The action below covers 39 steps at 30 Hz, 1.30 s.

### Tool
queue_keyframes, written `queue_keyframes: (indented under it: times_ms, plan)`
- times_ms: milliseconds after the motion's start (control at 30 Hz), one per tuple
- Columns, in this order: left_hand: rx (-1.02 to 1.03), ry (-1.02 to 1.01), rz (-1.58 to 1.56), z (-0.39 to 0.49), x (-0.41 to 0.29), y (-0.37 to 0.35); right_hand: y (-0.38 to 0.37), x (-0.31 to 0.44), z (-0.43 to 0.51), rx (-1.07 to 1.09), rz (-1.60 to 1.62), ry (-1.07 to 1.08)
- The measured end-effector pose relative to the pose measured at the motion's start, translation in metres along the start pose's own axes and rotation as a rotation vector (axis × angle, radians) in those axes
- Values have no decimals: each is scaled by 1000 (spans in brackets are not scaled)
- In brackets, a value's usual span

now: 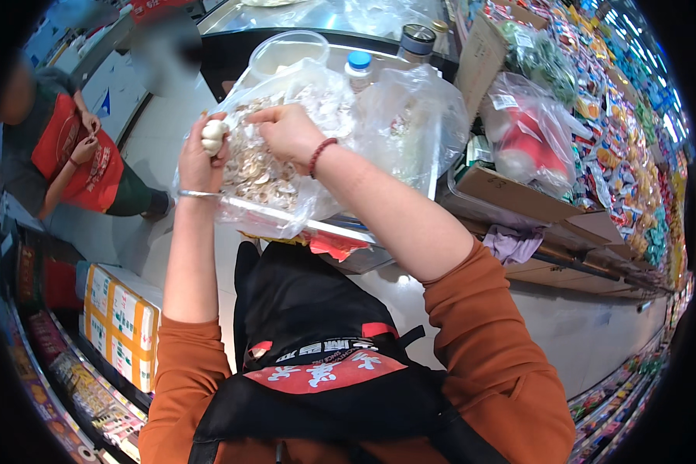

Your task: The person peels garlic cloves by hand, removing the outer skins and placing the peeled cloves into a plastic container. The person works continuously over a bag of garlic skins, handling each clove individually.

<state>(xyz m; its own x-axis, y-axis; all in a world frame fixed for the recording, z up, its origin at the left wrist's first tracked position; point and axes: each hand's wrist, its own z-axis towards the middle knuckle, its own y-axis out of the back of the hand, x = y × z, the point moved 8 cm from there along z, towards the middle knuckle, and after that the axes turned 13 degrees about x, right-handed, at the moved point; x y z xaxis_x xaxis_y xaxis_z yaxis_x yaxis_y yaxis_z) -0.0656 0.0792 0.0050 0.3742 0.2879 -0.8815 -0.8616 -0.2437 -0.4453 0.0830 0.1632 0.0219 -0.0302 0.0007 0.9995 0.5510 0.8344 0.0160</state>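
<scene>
In my left hand (pixel 203 153) is a white garlic bulb (pixel 213 138), held upright at the left side of a white tray (pixel 348 227). My right hand (pixel 287 133) reaches over the tray from the right, its index finger extended towards the bulb; whether anything is between its fingertips I cannot tell. Beneath both hands a clear plastic bag (pixel 325 200) lies spread, covered with garlic skins and pieces (pixel 261 174). Behind my right hand stand a round clear plastic tub (pixel 290 49) and a bottle with a blue cap (pixel 358 66). Another clear bag (pixel 406 133) lies at the tray's right side.
At the left a person in a red apron (pixel 81 156) stands close by. A white foam box with yellow tape (pixel 122 325) sits low at the left. On the right are bagged red-and-white produce (pixel 528 145), cardboard flaps (pixel 510 194), a purple cloth (pixel 513 243) and heaped packaged snacks (pixel 609 151).
</scene>
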Motion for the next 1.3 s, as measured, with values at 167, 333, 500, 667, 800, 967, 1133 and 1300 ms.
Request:
queue_keyframes:
  times_ms: [167,333,500,667,800,967,1133,1300]
  plan:
    - [37,-67,123,-3,-40,-30,7,24,-1,-103,-249,212]
    - [86,-43,5,-1,-40,-34,10,31,-6,-217,-295,314]
    - [92,106,-497,-7,-22,-17,3,37,-6,-102,-153,260]
    - [132,211,-713,-16,-6,-39,19,24,1,-87,234,225]
    - [100,117,-965,-15,10,-62,24,27,-14,2,581,131]
    - [-194,-158,-813,-10,12,-56,-10,45,-28,229,257,187]
    - [-17,-108,-518,-15,16,-72,-19,52,-32,87,-342,494]
    - [58,43,-404,-28,8,-82,-18,56,-31,62,-329,483]
